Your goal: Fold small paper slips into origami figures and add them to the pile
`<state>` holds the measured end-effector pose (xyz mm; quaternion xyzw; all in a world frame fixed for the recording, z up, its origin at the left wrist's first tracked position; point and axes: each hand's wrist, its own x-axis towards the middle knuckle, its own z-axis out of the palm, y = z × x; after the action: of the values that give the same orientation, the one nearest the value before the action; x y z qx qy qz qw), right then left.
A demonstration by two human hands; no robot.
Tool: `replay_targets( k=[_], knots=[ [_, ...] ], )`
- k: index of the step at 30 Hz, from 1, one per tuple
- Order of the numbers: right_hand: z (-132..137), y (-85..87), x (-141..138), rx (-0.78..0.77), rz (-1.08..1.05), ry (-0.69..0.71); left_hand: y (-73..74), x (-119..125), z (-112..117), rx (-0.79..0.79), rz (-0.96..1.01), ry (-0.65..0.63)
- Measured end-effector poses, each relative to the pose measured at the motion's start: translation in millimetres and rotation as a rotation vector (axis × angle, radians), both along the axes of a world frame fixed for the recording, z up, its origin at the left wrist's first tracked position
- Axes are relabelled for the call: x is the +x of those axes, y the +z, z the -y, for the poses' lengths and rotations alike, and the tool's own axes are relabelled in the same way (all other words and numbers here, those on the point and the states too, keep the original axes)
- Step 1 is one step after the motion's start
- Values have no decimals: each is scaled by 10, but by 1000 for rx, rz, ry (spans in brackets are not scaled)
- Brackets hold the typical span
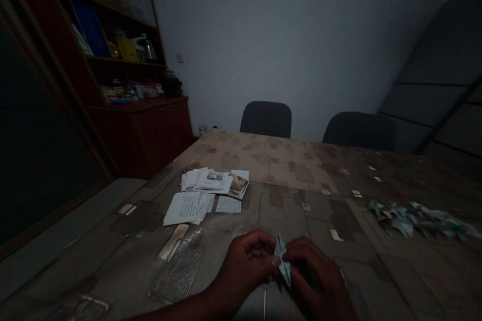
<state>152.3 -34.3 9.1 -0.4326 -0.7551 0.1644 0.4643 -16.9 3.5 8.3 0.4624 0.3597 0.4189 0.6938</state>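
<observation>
Both hands (pixel 245 263) pinch folded paper (pixel 285 268) between them.

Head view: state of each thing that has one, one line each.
Folded paper: creased, held
Left hand: pinching it
Right hand: pinching it
Cards: loose, overlapping
Folded pieces: heaped together
Chairs: upright
Shelves: open-fronted, stocked
Table: covered

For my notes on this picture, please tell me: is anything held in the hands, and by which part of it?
Yes: a small folded paper, pinched near its middle by the left hand and the right hand; its ends stick out.
</observation>
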Motion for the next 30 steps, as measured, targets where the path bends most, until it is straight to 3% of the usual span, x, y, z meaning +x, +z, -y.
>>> replay_targets(
  k=[8, 14, 22, 30],
  knots=[
    [22, 2, -35, -62, -19, -79, -7, -3, 1, -5, -12, 11],
    [34, 7, -45, -206, -102, -149, 6, -5, -2, 6, -2, 37],
    [33, -62, -48, -273, -109, -137, 11, -6, 40, 46, 1, 20],
    [-4, -100, -42, -436, -261, -90, -15, -5, 46, 52, 42, -1]
  ],
)
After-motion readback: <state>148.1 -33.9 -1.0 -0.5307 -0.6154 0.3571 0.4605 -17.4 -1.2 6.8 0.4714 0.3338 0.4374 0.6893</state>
